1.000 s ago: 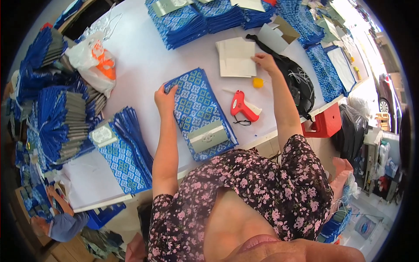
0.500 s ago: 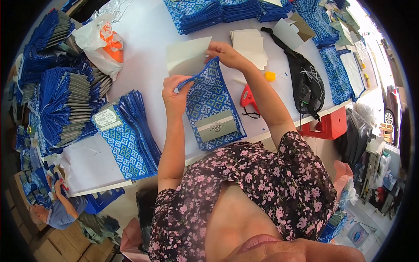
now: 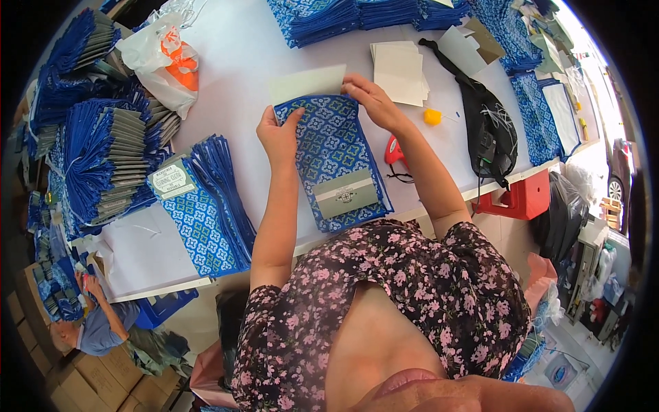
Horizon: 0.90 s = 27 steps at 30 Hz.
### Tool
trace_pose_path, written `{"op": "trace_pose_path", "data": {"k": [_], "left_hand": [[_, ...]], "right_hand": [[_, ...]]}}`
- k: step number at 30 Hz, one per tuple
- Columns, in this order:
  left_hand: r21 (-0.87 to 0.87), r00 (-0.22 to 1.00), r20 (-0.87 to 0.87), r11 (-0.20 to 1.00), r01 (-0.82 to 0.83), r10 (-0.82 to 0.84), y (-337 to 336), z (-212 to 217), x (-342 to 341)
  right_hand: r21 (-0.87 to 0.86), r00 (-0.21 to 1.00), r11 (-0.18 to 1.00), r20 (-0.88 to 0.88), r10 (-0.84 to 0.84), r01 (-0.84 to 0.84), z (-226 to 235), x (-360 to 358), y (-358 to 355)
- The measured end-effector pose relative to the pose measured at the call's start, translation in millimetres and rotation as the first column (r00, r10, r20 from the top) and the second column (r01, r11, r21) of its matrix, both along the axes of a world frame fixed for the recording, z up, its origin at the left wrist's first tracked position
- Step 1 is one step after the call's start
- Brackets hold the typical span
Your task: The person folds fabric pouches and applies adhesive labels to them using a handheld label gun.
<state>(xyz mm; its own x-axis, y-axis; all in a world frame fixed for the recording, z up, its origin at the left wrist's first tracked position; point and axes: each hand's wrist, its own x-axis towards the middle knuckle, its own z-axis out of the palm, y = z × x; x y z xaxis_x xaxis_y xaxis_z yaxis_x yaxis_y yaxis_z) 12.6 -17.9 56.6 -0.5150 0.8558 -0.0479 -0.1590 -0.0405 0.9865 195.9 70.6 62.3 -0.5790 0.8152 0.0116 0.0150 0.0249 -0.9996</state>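
Observation:
A folded blue cloth (image 3: 328, 145) with a white and green pattern lies on the table before me, a grey-green paper band (image 3: 347, 194) across its near end. My left hand (image 3: 279, 136) pinches the cloth's far left edge, thumb on top. A pale rectangular card (image 3: 307, 81) stands at the cloth's far edge, its lower part hidden behind or inside the fold; I cannot tell which. My right hand (image 3: 373, 101) has closed fingers at the card's right end, beside the cloth's far right corner. Its fingertips are partly hidden.
Left stand bundled blue cloths (image 3: 103, 161) and a banded cloth stack (image 3: 199, 213). Beyond are a plastic bag (image 3: 161, 62) and more cloth piles (image 3: 357, 20). Pale cards (image 3: 399, 74), a yellow piece (image 3: 432, 117), a red-handled tool (image 3: 395, 151) and a black bag (image 3: 487, 123) lie right. A co-worker (image 3: 103, 326) is lower left.
The pale card has come down to the cloth's far edge, and less of it shows. The cloth's raised far corner now lies flatter and wider. My right hand has shifted slightly right and nearer.

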Motion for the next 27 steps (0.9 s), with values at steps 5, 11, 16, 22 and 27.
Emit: {"op": "trace_pose_path", "data": {"k": [5, 11, 16, 22, 27], "left_hand": [[0.032, 0.998, 0.031, 0.998, -0.047, 0.046, 1, 2, 3], [0.084, 0.998, 0.039, 0.995, -0.05, 0.047, 0, -1, 8], [0.068, 0.997, 0.07, 0.997, -0.027, 0.022, -1, -2, 9], [0.072, 0.99, 0.142, 0.997, -0.02, 0.009, -4, -4, 9], [0.075, 0.983, 0.179, 0.997, 0.018, -0.031, -7, -3, 3]], "right_hand": [[-0.096, 0.961, 0.964, -0.106, -0.257, 0.247, -20, -7, -18], [-0.149, 0.943, 0.943, -0.108, -0.315, 0.298, -30, -10, -22], [-0.198, 0.897, 0.915, -0.207, -0.39, 0.352, -38, -14, -27], [-0.195, 0.853, 0.898, -0.284, -0.437, 0.395, -36, -20, -30], [-0.227, 0.873, 0.907, -0.267, -0.407, 0.353, -36, -21, -30]]}}
